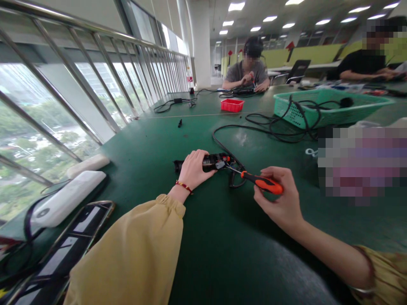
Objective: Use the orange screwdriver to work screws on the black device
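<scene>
My left hand [194,168] is closed over a black, tube-shaped device [210,162] lying on the green tabletop. Small red and grey parts show at the device's open right end, where a black cable [227,149] runs up close to it. In my right hand [284,197] is an orange and black screwdriver [262,182], gripped by its handle. Its metal shaft points left, with the tip at the exposed end of the device. Whether the tip sits in a screw is too small to tell.
A green basket [337,120] holding cables stands at the right, beyond a blurred patch. Farther off are a red tray [232,106] and a small black piece [180,123]. At left lie a phone [85,222] and white power bank [70,198]. Two people sit beyond.
</scene>
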`<state>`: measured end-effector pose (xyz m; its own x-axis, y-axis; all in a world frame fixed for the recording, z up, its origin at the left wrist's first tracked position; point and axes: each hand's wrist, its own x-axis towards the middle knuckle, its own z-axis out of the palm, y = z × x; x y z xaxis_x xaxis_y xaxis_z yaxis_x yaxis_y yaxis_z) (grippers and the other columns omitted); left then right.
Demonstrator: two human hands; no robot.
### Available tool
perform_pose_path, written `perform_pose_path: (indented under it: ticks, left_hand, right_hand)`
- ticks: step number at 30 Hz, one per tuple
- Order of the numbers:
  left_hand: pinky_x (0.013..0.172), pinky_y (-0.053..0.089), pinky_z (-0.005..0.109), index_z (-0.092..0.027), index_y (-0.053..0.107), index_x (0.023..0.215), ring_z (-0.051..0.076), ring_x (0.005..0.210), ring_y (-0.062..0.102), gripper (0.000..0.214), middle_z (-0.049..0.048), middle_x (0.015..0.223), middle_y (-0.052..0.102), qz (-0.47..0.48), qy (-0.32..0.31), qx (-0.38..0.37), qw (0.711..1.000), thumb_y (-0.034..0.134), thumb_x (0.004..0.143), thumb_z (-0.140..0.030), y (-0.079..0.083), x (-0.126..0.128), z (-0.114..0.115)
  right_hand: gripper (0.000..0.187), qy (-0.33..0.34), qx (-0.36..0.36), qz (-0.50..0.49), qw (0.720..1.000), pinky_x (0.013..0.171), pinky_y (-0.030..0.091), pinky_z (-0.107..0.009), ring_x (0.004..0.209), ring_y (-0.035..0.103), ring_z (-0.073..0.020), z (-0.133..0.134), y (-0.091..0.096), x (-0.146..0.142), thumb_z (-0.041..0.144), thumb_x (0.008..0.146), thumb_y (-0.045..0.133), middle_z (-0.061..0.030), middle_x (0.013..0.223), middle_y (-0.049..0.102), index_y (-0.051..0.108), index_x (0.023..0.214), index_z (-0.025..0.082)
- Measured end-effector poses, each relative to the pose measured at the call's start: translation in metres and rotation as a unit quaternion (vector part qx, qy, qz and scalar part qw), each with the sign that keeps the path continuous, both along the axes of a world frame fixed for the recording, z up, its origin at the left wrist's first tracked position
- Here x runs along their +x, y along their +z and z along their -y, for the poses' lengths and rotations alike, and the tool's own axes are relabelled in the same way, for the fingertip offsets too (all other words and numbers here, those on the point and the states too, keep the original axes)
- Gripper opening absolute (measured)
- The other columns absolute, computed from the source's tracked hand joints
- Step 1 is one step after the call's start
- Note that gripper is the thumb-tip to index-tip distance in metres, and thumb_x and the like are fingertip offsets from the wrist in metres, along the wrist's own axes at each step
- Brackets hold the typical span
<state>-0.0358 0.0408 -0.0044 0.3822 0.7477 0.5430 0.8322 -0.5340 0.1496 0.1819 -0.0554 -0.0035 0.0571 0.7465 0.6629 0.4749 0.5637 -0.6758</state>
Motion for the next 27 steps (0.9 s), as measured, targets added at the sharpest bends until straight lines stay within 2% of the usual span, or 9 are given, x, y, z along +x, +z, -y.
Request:
perform_pose_path:
  ticks: [2,6,8,11,13,16,21,25,27]
  left_hand:
    - [0.075,0.041,0.034,-0.019,0.046,0.095,0.021,0.086,0.051,0.039,0.0043,0.092,0.056,-0.002,-0.001,0.0,1.0,0.064,0.067,-0.038,0.0006,-0.0001,0.0003]
    - [0.075,0.041,0.033,-0.018,0.045,0.096,0.021,0.086,0.051,0.04,0.0043,0.094,0.056,-0.008,0.002,-0.002,1.0,0.064,0.067,-0.038,0.0012,-0.0002,0.0005]
    - [0.075,0.041,0.033,-0.018,0.045,0.096,0.021,0.086,0.051,0.04,0.0041,0.094,0.056,-0.008,0.005,-0.004,1.0,0.064,0.067,-0.038,0.0012,0.0001,0.0005]
    - [0.075,0.041,0.033,-0.018,0.046,0.096,0.021,0.086,0.051,0.04,0.0039,0.093,0.056,-0.01,0.009,-0.005,1.0,0.064,0.067,-0.039,0.001,0.0005,0.0006]
    - [0.075,0.041,0.033,-0.018,0.046,0.096,0.021,0.086,0.051,0.04,0.004,0.094,0.056,-0.011,0.01,-0.005,1.0,0.064,0.067,-0.04,0.0011,0.0007,0.0006]
    - [0.075,0.041,0.033,-0.018,0.045,0.096,0.021,0.086,0.052,0.04,0.0039,0.093,0.056,-0.013,0.01,-0.004,1.0,0.064,0.067,-0.04,0.0014,0.0006,0.0008]
    - [0.074,0.041,0.033,-0.018,0.045,0.095,0.021,0.085,0.052,0.039,0.0041,0.093,0.056,-0.018,0.012,0.0,1.0,0.063,0.067,-0.039,0.0022,0.0006,0.0013]
    - [0.074,0.041,0.033,-0.018,0.045,0.095,0.021,0.086,0.052,0.04,0.0043,0.094,0.056,-0.018,0.011,0.0,1.0,0.063,0.067,-0.04,0.0015,0.0006,0.0011]
    - [0.075,0.041,0.033,-0.018,0.045,0.095,0.021,0.086,0.052,0.04,0.0043,0.094,0.056,-0.018,0.01,0.001,1.0,0.063,0.067,-0.04,0.001,0.0006,0.0008]
  right_hand:
    - [0.036,0.011,-0.017,-0.01,1.0,0.057,0.043,-0.024,0.062,0.051,-0.0106,-0.0002,0.0006,0.0001,0.016,0.069,0.061,0.0022,0.075,0.049,0.043,0.1,0.022]
    - [0.019,0.051,-0.122,0.001,0.991,0.039,0.032,-0.021,0.041,0.038,-0.0074,0.0012,0.0025,0.0002,0.024,0.079,0.053,0.0073,0.055,0.042,0.047,0.096,0.022]
    - [0.022,0.038,-0.096,-0.013,0.995,0.045,0.038,-0.022,0.049,0.046,-0.0088,0.001,0.0023,-0.0003,0.022,0.076,0.056,0.005,0.062,0.047,0.047,0.096,0.022]
    - [0.041,0.013,-0.035,-0.045,0.998,0.058,0.044,-0.026,0.069,0.053,-0.013,-0.0006,0.0016,-0.001,0.018,0.068,0.062,0.0006,0.081,0.051,0.042,0.104,0.023]
    - [0.04,0.024,-0.065,-0.048,0.996,0.052,0.042,-0.024,0.062,0.051,-0.0117,-0.0008,0.0016,-0.0011,0.022,0.07,0.062,0.0024,0.074,0.048,0.042,0.105,0.023]
    - [0.026,0.038,-0.122,-0.04,0.991,0.043,0.036,-0.023,0.047,0.042,-0.0087,0.0,0.0024,-0.0015,0.026,0.076,0.057,0.0058,0.061,0.044,0.046,0.1,0.022]
    - [0.041,0.017,-0.044,-0.07,0.996,0.058,0.045,-0.026,0.067,0.053,-0.0121,-0.0004,0.0039,-0.0028,0.02,0.069,0.063,0.0016,0.079,0.051,0.042,0.104,0.023]
    - [0.024,0.044,-0.132,-0.046,0.989,0.04,0.034,-0.021,0.045,0.04,-0.0076,0.0004,0.0043,-0.0019,0.027,0.078,0.056,0.0065,0.059,0.042,0.047,0.1,0.022]
    - [0.019,0.048,-0.134,-0.039,0.989,0.041,0.034,-0.021,0.045,0.04,-0.0072,0.0005,0.004,-0.0016,0.026,0.078,0.055,0.0057,0.06,0.045,0.049,0.095,0.022]
